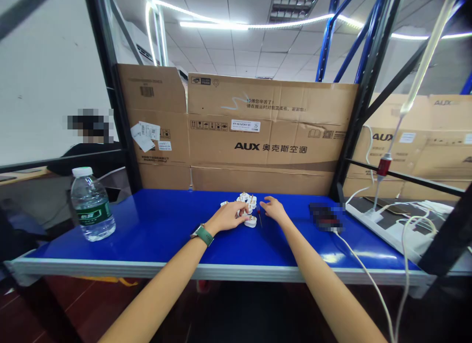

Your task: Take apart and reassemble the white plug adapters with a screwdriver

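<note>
Several small white plug-like pieces (250, 222) lie grouped on the blue tabletop (162, 234). My left hand (229, 216), with a green-strapped watch at the wrist, reaches over the left side of the group. Its fingers are bent and touch or nearly touch the pieces; whether it holds one is hidden. To the right of the group lies a thin red and dark tool, perhaps a screwdriver (259, 215). Just right of that tool is my right hand (273, 208), fingers apart and holding nothing.
A water bottle (93, 205) stands at the left. On the right are a dark phone (325, 217) with a white cable and a power strip (391, 230). Cardboard (265, 161) lines the back between dark posts. A person (90, 146) is beyond the left side.
</note>
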`<state>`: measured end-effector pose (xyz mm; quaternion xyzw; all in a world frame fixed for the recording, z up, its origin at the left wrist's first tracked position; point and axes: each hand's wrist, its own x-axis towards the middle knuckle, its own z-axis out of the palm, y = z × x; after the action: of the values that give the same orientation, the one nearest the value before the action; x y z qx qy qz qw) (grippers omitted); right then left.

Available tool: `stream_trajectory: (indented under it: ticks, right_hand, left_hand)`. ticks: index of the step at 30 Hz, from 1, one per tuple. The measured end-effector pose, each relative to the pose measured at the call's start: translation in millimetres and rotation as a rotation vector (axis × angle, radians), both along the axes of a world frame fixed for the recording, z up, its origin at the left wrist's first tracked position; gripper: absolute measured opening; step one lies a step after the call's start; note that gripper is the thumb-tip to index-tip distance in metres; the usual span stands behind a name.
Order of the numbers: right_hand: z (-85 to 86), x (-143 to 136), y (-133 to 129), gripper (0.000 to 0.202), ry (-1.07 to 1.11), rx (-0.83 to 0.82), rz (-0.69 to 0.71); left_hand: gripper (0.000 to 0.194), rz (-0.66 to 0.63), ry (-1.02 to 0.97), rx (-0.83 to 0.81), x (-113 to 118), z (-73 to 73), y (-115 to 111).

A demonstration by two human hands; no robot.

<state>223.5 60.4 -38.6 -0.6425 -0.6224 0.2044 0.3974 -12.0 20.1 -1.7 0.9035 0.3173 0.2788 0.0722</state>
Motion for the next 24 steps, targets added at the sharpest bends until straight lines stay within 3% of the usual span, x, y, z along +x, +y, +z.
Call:
stream_trajectory:
  ticks: [2, 4, 7, 8, 14, 19, 24]
  right_hand:
    - [3.9, 3, -1, 0.043, -0.106, -0.032, -0.017]
    - [8.7, 8, 0, 0.048, -0.217, -0.084, -0.038]
    - [15.3, 16, 7, 0.059, -0.372, -0.2, -0.04]
    - [16.8, 20, 10, 0.061, -0.421, -0.244, -0.021]
    - [9.4, 36, 20, 0.06, -0.626, -0.359, 0.088]
    - [-8.1, 41, 21, 0.071, -0.676, -0.38, 0.051]
    - [-12.6, 40, 22, 0.072, -0.671, -0.362, 0.04]
  left_hand:
    - [0.031, 0.086, -0.035, 0.004, -8, 3.6, 11]
    - [0.045, 0.268, -0.038, 0.012, -22, 7.4, 28]
    - [0.05, 0.536, 0.159, -0.016, -50, 10.2, 59]
    - [0.049, 0.57, 0.202, -0.042, -60, 9.7, 68]
    - [0.055, 0.659, 0.355, -0.18, -97, -13.5, 90]
    - [0.059, 0.699, 0.385, -0.248, -101, -36.8, 87]
    - [0.06, 0.713, 0.401, -0.265, -102, -39.5, 84]
